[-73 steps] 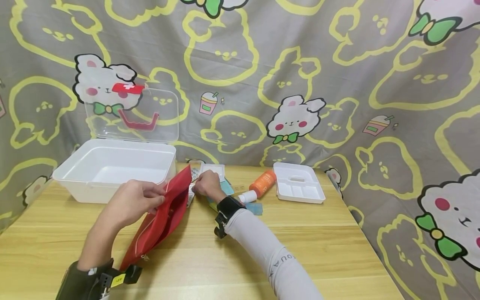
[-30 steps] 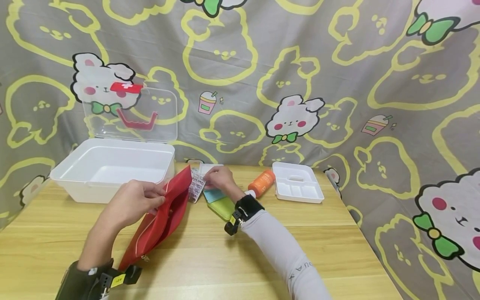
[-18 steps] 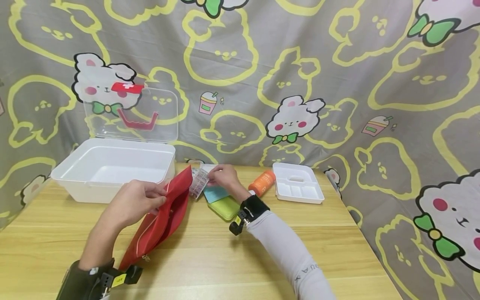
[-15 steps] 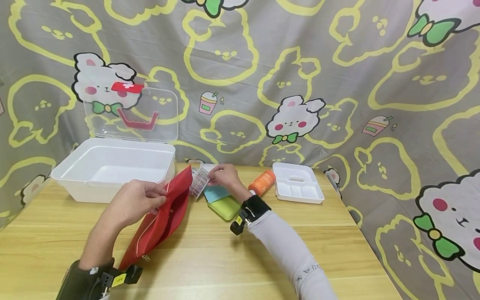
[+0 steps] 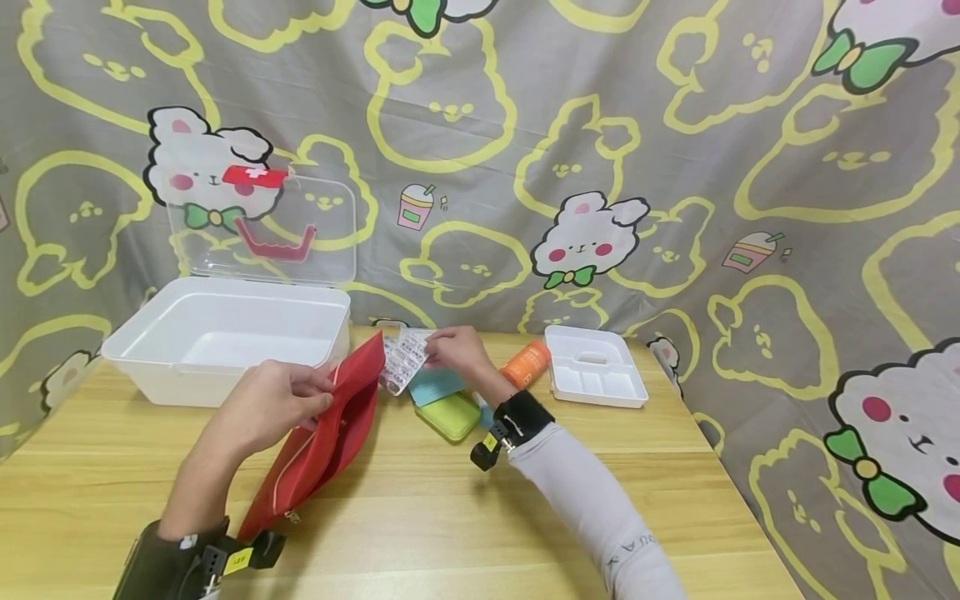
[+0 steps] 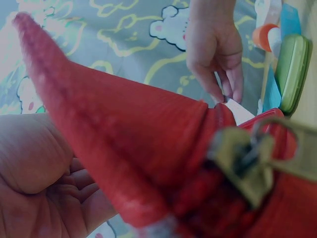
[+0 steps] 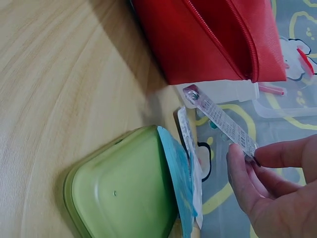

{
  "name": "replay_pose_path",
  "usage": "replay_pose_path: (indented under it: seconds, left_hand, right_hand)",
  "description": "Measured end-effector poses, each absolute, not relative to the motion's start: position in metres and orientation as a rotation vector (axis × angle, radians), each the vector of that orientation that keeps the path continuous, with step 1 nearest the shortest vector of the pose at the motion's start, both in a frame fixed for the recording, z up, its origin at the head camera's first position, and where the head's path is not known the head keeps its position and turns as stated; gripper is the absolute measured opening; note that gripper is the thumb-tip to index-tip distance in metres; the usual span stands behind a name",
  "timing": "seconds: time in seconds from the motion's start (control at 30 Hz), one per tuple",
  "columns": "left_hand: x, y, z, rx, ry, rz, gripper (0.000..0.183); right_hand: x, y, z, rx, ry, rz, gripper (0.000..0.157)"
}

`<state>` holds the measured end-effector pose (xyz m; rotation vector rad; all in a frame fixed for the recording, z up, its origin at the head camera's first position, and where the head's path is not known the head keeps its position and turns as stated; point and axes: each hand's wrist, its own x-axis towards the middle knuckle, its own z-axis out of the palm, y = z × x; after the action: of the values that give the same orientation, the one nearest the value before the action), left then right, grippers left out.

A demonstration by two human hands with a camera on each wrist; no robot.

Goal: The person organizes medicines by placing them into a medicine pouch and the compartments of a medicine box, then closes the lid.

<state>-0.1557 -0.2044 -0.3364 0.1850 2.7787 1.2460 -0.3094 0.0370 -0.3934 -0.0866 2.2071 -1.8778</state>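
My left hand (image 5: 262,404) grips the upper edge of a red zippered pouch (image 5: 303,462), which stands tilted with its mouth open to the right. Close to the pouch's top corner, my right hand (image 5: 461,354) pinches a silvery blister pack (image 5: 407,364) by its right edge. In the right wrist view the blister pack (image 7: 225,124) is seen nearly edge-on, raised between thumb and fingers, apart from the pouch (image 7: 208,44). Below that hand lie a green case (image 5: 448,417) and a light blue packet (image 5: 435,386). The pouch hides most of the left fingers in the left wrist view.
An open white box (image 5: 225,333) with a clear, raised lid (image 5: 330,208) stands behind the pouch. To the right are an orange bottle (image 5: 527,363), partly behind my right wrist, and a white compartment tray (image 5: 597,367). A patterned curtain (image 5: 480,275) hangs behind the table.
My right hand has drawn away from the pouch toward the right, and the blister pack has come along in its pinch, turning a little. The left hand and pouch stay put.
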Motion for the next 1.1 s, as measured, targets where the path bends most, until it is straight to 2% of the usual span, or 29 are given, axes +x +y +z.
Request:
replay_pose_path:
  seconds: [0.47, 1.1]
  left_hand:
    - [-0.156, -0.204, -0.336, 0.194, 2.779, 1.239, 0.031]
    - [-0.155, -0.203, -0.335, 0.191, 2.772, 1.236, 0.031]
  right_hand:
    - [-0.304, 0.051, -0.382, -0.088, 2.196, -1.843, 0.032]
    - [-0.289, 0.068, -0.364, -0.179, 2.204, -1.802, 0.028]
